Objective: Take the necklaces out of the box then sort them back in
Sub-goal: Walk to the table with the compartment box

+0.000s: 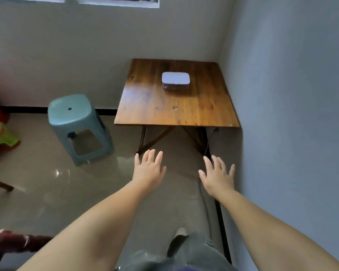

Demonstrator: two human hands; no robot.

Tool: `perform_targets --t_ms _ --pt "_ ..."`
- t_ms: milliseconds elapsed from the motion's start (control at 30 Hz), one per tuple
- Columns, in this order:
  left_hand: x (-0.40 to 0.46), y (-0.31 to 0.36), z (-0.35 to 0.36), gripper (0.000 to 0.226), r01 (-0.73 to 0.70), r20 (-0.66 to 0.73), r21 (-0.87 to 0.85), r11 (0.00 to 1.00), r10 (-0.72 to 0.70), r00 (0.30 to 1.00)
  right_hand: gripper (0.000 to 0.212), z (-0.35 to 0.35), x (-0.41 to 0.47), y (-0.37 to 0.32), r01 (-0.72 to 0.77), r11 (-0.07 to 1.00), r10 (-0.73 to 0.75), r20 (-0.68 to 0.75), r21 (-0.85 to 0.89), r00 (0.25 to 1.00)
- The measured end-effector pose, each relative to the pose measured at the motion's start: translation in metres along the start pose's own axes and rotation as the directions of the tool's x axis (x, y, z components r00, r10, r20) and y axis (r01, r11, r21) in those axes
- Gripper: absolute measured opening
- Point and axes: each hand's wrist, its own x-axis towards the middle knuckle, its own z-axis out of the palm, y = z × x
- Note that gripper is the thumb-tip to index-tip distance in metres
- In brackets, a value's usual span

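Nothing is begun, by the look of it: the box (175, 80) sits closed on the table (149, 106) in the corner, no necklaces showing. The left hand (149, 169) and right hand (217, 176) hover short of it, fingers (151, 154) spread wide, empty.
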Motion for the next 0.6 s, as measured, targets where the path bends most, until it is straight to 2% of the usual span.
perform_targets --t_ms 67,200,267,367,467,600 --pt "0.041 0.001 -0.005 0.058 0.021 -0.002 -0.049 0.999 -0.021 1.000 0.055 -0.015 0.051 0.006 0.005 1.000 -0.005 0.007 -0.025 1.000" --pt "0.112 -0.007 -0.010 0.059 -0.017 0.047 -0.040 0.999 0.019 0.999 0.055 -0.034 0.133 0.000 0.031 0.999 -0.030 0.030 -0.035 0.999" --pt "0.158 -0.019 -0.011 0.059 0.022 0.074 -0.084 0.996 -0.016 0.997 0.055 -0.039 0.176 -0.007 0.063 0.997 -0.061 0.037 -0.035 0.997" --pt "0.232 -0.035 -0.011 0.059 0.021 0.060 -0.109 0.994 -0.014 0.998 0.056 -0.043 0.243 -0.015 0.076 0.997 -0.076 0.019 -0.001 0.997" --pt "0.313 -0.046 -0.019 0.060 -0.023 0.053 -0.133 0.991 0.031 0.998 0.057 -0.050 0.312 -0.022 0.047 0.997 -0.049 0.026 0.057 0.998" --pt "0.414 -0.065 -0.046 0.060 -0.015 0.088 -0.247 0.969 0.038 0.995 0.057 -0.067 0.400 -0.043 -0.045 0.986 0.038 0.047 0.164 0.998"
